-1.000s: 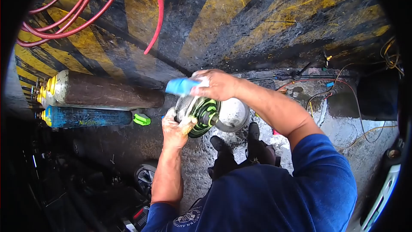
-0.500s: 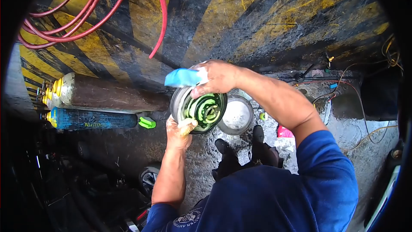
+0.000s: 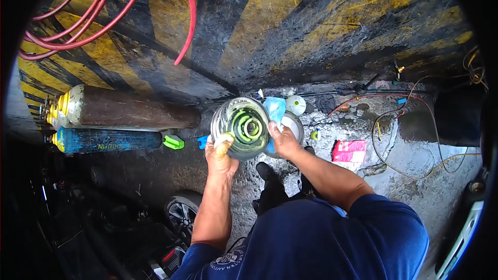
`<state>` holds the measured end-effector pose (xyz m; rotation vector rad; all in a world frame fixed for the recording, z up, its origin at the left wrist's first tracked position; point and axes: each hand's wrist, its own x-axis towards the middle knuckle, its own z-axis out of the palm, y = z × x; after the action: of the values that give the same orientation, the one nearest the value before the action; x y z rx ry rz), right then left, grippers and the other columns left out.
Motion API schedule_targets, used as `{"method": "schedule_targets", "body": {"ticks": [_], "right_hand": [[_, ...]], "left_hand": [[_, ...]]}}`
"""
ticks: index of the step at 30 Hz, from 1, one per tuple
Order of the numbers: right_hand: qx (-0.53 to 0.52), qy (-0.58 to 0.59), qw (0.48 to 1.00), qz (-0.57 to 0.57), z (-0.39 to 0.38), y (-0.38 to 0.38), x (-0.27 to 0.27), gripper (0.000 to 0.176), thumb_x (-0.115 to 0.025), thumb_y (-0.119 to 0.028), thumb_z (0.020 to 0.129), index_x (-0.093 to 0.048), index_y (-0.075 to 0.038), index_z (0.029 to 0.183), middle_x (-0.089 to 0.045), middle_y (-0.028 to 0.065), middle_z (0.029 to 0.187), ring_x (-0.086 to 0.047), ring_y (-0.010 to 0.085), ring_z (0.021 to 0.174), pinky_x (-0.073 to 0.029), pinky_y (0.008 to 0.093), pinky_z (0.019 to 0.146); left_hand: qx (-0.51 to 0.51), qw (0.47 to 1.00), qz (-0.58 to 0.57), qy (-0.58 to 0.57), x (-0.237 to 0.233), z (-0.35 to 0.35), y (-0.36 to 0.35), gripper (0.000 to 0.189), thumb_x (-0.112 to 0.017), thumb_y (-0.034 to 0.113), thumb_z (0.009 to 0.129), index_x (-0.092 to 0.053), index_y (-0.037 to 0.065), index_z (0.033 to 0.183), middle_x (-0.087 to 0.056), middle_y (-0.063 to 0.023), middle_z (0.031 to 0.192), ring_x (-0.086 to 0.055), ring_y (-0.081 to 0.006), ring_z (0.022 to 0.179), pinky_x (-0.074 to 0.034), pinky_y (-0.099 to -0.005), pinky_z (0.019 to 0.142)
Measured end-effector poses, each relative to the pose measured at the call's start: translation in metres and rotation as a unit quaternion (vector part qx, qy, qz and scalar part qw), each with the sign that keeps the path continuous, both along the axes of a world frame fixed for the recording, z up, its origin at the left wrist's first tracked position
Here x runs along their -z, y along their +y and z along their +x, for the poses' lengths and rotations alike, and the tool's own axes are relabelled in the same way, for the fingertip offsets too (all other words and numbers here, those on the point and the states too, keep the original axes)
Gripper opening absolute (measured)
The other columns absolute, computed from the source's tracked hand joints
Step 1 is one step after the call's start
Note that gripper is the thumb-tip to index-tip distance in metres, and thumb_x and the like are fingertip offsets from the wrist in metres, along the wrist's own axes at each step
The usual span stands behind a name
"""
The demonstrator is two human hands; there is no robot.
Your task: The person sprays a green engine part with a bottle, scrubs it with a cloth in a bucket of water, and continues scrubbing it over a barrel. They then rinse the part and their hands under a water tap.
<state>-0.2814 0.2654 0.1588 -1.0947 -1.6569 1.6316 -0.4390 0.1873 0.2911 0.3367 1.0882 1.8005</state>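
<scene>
A round, drum-like part with concentric rings and a central hub is held up in front of me, its hollow side facing me. Green reflections and wet-looking streaks show inside it. My left hand is closed on its lower left rim, the thumb covered by something pale yellow. On the right rim, my right hand is closed, the thumb over the edge. A light blue cloth shows beside that hand, against the rim; its fingers behind the part are hidden. Partly covered behind it is a round pan on the floor.
Two gas cylinders, one brown and one blue, lie at left. A red hose hangs by the striped wall. A pink-and-white packet, a white round container and cables are on the floor; a car wheel is lower left.
My right hand has come down from the top of the part to its right rim, bringing the blue cloth along. The part has turned to face me more squarely; my left hand keeps its hold.
</scene>
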Motion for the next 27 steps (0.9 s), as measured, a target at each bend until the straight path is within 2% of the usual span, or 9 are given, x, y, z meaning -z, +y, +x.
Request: {"method": "schedule_targets", "body": {"ticks": [3,4,6,8,12,17,19,21,27], "right_hand": [[-0.070,-0.001,0.965,0.253,-0.006,0.031,0.025,0.061,-0.025,-0.047,0.104,-0.046,0.000,0.137,-0.054,0.0299,0.129,-0.052,0.0418,0.115,-0.034,0.0463,0.105],[-0.050,0.035,0.977,0.206,-0.012,0.052,-0.029,0.059,-0.028,-0.043,0.104,-0.044,0.000,0.140,-0.052,0.0264,0.134,-0.049,0.0416,0.118,-0.029,0.0456,0.108],[-0.098,0.024,0.983,0.154,-0.024,0.083,-0.079,0.057,-0.033,-0.041,0.102,-0.041,-0.003,0.145,-0.046,0.0216,0.143,-0.041,0.0413,0.127,-0.025,0.0442,0.112],[-0.188,-0.023,0.922,0.337,-0.037,0.113,-0.089,0.057,-0.041,-0.039,0.099,-0.041,-0.006,0.146,-0.049,0.0226,0.137,-0.042,0.0421,0.125,-0.028,0.0461,0.111],[-0.313,-0.114,0.835,0.438,-0.035,0.118,-0.160,0.059,-0.048,-0.037,0.095,-0.041,-0.007,0.145,-0.051,0.0220,0.127,-0.044,0.0409,0.122,-0.031,0.0491,0.107],[-0.376,-0.049,0.814,0.441,-0.045,0.111,-0.165,0.058,-0.053,-0.033,0.090,-0.044,-0.010,0.143,-0.051,0.0207,0.128,-0.046,0.0392,0.122,-0.032,0.0512,0.107],[-0.436,-0.041,0.739,0.513,-0.047,0.088,-0.191,0.056,-0.057,-0.033,0.085,-0.052,-0.010,0.136,-0.053,0.0193,0.128,-0.049,0.0385,0.121,-0.032,0.0515,0.107],[-0.410,0.077,0.696,0.584,-0.050,0.073,-0.180,0.038,-0.061,-0.027,0.076,-0.068,-0.010,0.109,-0.057,0.0129,0.121,-0.052,0.0318,0.116,-0.036,0.0498,0.101],[-0.378,-0.028,0.765,0.520,-0.060,0.135,-0.152,0.043,-0.053,-0.027,0.088,-0.059,-0.013,0.129,-0.055,0.0157,0.114,-0.051,0.0353,0.109,-0.040,0.0469,0.095]], "left_hand": [[0.017,1.000,-0.002,-0.021,-0.003,-0.005,0.006,0.050,-0.067,0.025,0.087,-0.054,0.002,0.130,-0.062,-0.0141,0.125,-0.060,-0.0289,0.114,-0.048,-0.0441,0.101],[0.008,1.000,-0.017,-0.005,-0.004,-0.003,0.009,0.066,-0.058,0.050,0.093,-0.047,0.002,0.137,-0.055,-0.0153,0.135,-0.055,-0.0298,0.122,-0.043,-0.0446,0.107],[0.013,1.000,-0.009,-0.019,-0.009,-0.001,0.014,0.070,-0.053,0.056,0.093,-0.046,0.002,0.138,-0.054,-0.0156,0.136,-0.054,-0.0300,0.123,-0.042,-0.0449,0.107],[0.012,0.999,-0.033,-0.023,-0.018,0.002,0.015,0.079,-0.043,0.065,0.094,-0.044,0.002,0.141,-0.052,-0.0159,0.139,-0.053,-0.0306,0.124,-0.042,-0.0453,0.107],[-0.003,0.997,-0.023,-0.078,-0.019,-0.006,0.017,0.075,-0.042,0.063,0.095,-0.043,0.003,0.141,-0.052,-0.0157,0.139,-0.052,-0.0320,0.125,-0.041,-0.0474,0.107],[0.006,0.997,-0.039,-0.073,-0.023,-0.011,0.016,0.066,-0.041,0.057,0.098,-0.047,0.006,0.139,-0.054,-0.0152,0.136,-0.053,-0.0317,0.123,-0.042,-0.0480,0.106],[0.006,0.997,-0.064,-0.039,-0.016,-0.015,0.015,0.058,-0.039,0.051,0.100,-0.050,0.007,0.136,-0.056,-0.0145,0.134,-0.054,-0.0308,0.122,-0.044,-0.0476,0.104],[0.043,0.989,-0.032,-0.135,-0.011,-0.019,0.011,0.060,-0.038,0.050,0.101,-0.048,0.002,0.137,-0.056,-0.0144,0.134,-0.055,-0.0301,0.122,-0.044,-0.0449,0.104],[-0.042,0.994,-0.083,-0.059,-0.016,-0.013,0.012,0.056,-0.033,0.048,0.102,-0.055,0.005,0.130,-0.061,-0.0143,0.127,-0.060,-0.0315,0.114,-0.046,-0.0492,0.102]]}}
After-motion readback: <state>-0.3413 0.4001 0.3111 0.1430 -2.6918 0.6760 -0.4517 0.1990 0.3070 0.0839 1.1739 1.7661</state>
